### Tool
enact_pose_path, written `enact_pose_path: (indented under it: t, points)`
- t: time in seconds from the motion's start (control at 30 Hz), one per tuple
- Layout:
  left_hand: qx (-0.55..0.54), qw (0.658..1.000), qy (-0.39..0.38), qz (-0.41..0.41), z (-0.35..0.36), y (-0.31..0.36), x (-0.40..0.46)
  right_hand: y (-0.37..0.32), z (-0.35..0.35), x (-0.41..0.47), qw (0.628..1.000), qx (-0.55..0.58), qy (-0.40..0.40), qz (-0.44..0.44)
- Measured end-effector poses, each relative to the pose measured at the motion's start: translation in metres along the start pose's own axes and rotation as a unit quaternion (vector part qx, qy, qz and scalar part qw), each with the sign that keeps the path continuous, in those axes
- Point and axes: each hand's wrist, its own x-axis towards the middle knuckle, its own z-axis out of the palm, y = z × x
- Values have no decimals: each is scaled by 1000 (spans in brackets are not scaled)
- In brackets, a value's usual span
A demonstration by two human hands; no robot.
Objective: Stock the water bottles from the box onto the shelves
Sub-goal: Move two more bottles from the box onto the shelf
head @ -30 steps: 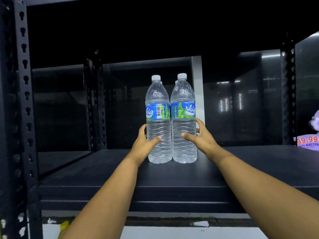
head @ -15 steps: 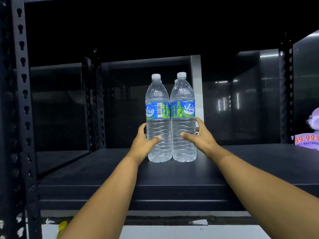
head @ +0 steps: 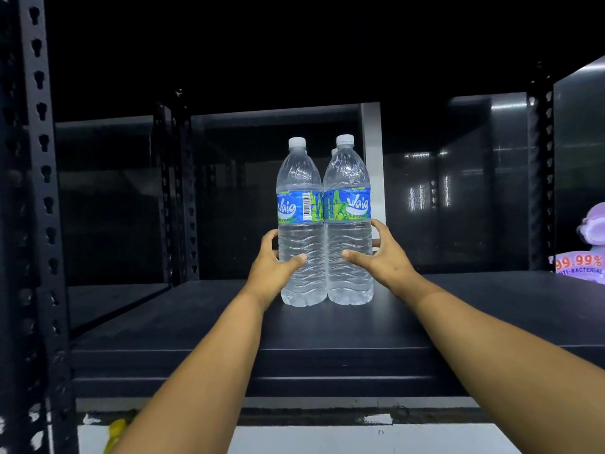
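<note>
Two clear bottles are seen upright on the dark shelf (head: 491, 309), side by side and touching, near its middle and set back from the front edge. The left bottle (head: 299, 224) is gripped low on its ribbed body by the left hand (head: 273, 273), thumb curled across the front and fingers wrapped round the far side. The right bottle (head: 348, 221) is gripped likewise by the right hand (head: 383, 257), thumb on the front, fingers curled behind. Both bottles are capped in white, are filled with clear water up into the shoulders, and carry a blue and green label at mid-height; a barcode is visible on the left one. A further cap is glimpsed between the two necks, behind them; that bottle's body is hidden. The perforated black upright (head: 39, 191) is noted at far left. A purple pack (head: 586, 253) printed "99.99%" lies at the shelf's right edge, well apart from the bottles.
</note>
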Motion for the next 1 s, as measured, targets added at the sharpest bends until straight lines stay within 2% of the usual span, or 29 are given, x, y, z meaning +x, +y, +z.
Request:
enact_pose_path:
  t: [0.17, 0.43, 0.7, 1.0]
  points:
    - [-31, 999, -14, 11, 2, 0, 2, -3, 1, 0, 1000, 15, -6, -6]
    - [-9, 999, 0, 36, 1, -5, 4, -4, 0, -3, 999, -19, 21, -24]
    - [-33, 999, -2, 24, 4, -2, 4, -4, 2, -2, 1000, -12, -4, -19]
    - [-11, 999, 3, 34, 0, -5, 5, -2, 0, -1, 999, -30, 15, -26]
